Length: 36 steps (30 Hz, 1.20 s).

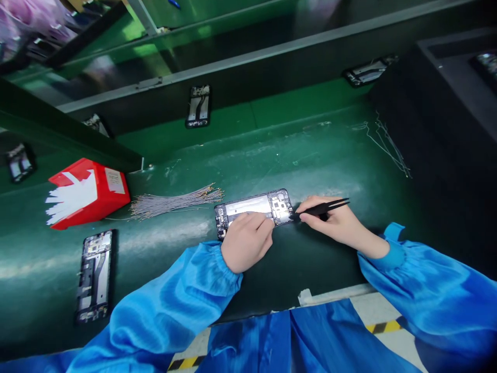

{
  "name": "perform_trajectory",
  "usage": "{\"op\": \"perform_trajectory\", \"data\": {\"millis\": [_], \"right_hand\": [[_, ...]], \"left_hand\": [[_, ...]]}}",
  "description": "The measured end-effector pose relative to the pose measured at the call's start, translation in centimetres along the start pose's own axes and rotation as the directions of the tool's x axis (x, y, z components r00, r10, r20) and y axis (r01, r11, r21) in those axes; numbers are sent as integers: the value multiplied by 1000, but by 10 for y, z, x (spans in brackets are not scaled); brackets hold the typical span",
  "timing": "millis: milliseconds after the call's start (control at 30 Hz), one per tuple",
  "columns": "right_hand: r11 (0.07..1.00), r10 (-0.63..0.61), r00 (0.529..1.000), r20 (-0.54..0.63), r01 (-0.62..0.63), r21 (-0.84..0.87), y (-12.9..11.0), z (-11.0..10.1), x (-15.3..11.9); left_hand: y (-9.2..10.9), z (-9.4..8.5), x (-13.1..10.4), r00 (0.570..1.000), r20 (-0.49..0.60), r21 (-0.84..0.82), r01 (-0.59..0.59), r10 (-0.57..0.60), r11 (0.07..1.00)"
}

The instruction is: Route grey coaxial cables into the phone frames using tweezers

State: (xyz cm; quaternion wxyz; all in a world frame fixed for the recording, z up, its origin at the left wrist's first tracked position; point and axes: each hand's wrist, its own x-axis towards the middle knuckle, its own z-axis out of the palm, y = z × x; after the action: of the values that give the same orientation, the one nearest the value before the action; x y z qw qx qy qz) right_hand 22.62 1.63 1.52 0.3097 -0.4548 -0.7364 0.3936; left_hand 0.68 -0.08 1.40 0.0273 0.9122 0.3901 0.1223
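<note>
An opened phone (248, 205) lies lengthwise on the green bench mat, its silver inner plate and circuit board exposed. My left hand (248, 241) rests over its near edge with the fingers curled against it; the fingertips are partly hidden. At the phone's right end, my right hand (334, 220) is closed around black tweezers (323, 208). The two prongs point right, away from the phone, while the other end is near the board. Left of the phone lies a bundle of thin grey cables (174, 202) with gold-coloured ends.
A red box (111, 191) of white paper strips (73, 197) stands left. Another opened phone (95, 274) lies at the near left. More phones, including one phone (199, 106), line the back strip. Loose wires (388, 145) lie beside a black box (438, 155) at right.
</note>
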Motion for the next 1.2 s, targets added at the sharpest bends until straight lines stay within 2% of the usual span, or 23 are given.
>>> {"op": "perform_trajectory", "data": {"millis": [167,733,867,1100,1200], "right_hand": [[999,42,998,-50,-41,19,0,0,-1],[1000,25,1000,13,-25,18,2,1,-1],[999,-41,999,17,41,-19,2,1,-1],[939,-313,947,70,320,-129,1,4,-3],[931,-323,943,78,332,-152,-1,4,-3]], "left_hand": [[1,2,2,1000,-9,-6,-24,23,1000],[1,4,2,1000,-8,23,-29,29,999],[1,3,2,999,7,26,-32,32,999],[2,1,3,1000,4,8,-31,30,1000],[1,1,3,1000,20,-18,-20,21,1000]]}}
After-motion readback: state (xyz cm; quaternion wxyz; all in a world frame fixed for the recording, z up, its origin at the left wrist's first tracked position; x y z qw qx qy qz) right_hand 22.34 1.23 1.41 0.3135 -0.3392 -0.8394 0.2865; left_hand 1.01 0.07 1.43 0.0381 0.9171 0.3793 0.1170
